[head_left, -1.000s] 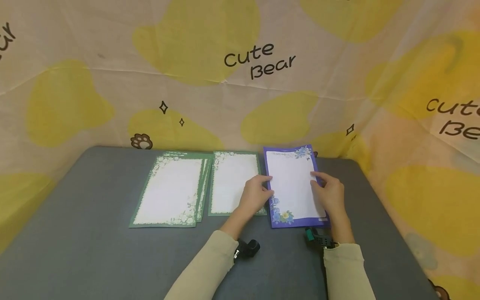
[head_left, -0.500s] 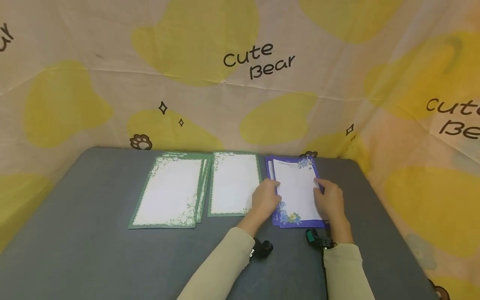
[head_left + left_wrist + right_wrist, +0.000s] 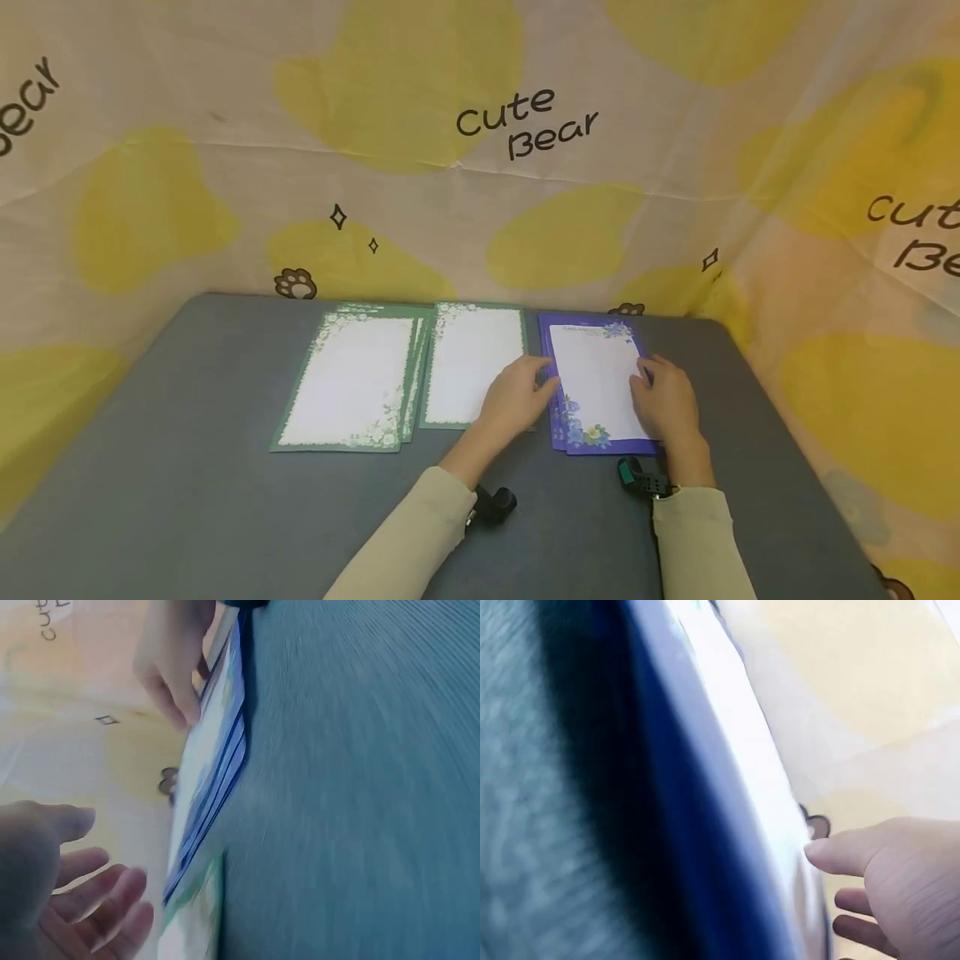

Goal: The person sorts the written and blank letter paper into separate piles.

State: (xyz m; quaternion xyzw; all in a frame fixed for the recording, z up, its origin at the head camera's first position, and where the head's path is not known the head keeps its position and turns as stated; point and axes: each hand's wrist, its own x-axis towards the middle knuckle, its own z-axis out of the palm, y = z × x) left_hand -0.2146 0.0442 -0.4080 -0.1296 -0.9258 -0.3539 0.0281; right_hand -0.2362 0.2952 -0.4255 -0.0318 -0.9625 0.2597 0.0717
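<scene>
A purple-bordered sheet of letter paper (image 3: 596, 383) with blue flowers lies on top of other purple sheets (image 3: 225, 769), whose edges are fanned slightly at the left. My left hand (image 3: 513, 398) hovers just left of this stack, over the green-bordered sheet beside it. In the left wrist view its fingers (image 3: 112, 904) are loosely bent and hold nothing. My right hand (image 3: 669, 400) is at the stack's right edge. In the right wrist view its thumb is by the top sheet's edge, and the other visible fingers are relaxed, with no paper between them.
A single green-bordered sheet (image 3: 474, 362) lies in the middle. To its left is a pile of green-bordered sheets (image 3: 345, 383), slightly spread. The grey table (image 3: 187, 500) ends at a patterned cloth backdrop (image 3: 405, 183) behind and at the sides.
The raised purple sheet has come down onto the purple stack, shifted slightly right. My left hand followed it rightward, then let go and drew back left. My right hand stayed near the right edge.
</scene>
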